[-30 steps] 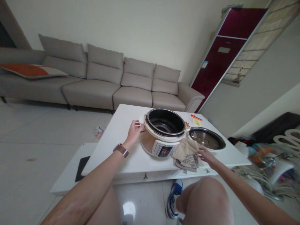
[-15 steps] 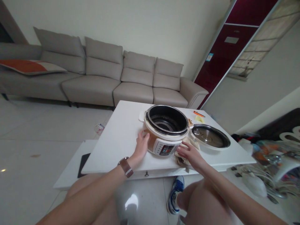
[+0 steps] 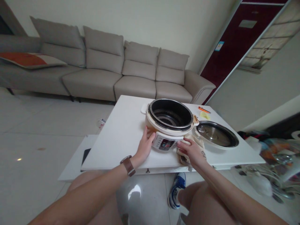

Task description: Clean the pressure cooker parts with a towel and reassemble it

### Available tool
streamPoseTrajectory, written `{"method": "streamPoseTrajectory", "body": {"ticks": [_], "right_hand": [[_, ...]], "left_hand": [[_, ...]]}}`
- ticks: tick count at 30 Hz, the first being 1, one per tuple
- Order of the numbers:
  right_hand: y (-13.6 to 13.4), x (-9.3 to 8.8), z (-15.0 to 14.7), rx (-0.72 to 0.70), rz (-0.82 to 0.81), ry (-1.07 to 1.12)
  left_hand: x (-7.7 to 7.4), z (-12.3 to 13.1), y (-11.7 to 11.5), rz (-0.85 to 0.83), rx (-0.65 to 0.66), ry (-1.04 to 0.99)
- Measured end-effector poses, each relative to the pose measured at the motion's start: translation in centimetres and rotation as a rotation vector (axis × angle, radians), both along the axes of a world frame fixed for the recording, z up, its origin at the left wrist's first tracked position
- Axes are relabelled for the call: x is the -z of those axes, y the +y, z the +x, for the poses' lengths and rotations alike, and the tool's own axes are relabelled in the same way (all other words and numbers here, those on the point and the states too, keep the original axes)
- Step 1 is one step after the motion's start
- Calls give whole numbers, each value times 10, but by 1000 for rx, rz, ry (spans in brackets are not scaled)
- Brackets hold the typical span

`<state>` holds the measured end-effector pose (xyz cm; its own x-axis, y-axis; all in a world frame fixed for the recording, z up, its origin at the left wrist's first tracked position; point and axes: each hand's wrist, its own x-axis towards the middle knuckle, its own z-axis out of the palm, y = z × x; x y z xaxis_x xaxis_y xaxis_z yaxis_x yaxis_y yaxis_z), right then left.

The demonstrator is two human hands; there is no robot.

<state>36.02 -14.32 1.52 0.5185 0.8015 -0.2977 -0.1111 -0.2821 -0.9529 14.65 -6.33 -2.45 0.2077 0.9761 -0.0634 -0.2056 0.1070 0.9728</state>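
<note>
The cooker (image 3: 165, 131) is touched beside its panel (image 3: 166, 143) by the left grip (image 3: 144, 147) and right grip (image 3: 194, 152); whether either is closed cannot be told.

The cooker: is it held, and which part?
The cooker seems held by its body: left hand beside the control panel, right hand at the panel's right edge.

Both hands (image 3: 144, 147) touch the cooker (image 3: 165, 143) on the table (image 3: 117, 140).
</note>
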Motion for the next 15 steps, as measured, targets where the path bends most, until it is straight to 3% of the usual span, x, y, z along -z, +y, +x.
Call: {"method": "streamPoseTrajectory", "body": {"ticks": [6, 15], "right_hand": [[31, 5, 5, 7, 57, -55], [117, 24, 19, 92, 105, -154]], "left_hand": [[-8, 5, 31, -82, 69, -93], [10, 26, 110, -4, 37, -168]]}}
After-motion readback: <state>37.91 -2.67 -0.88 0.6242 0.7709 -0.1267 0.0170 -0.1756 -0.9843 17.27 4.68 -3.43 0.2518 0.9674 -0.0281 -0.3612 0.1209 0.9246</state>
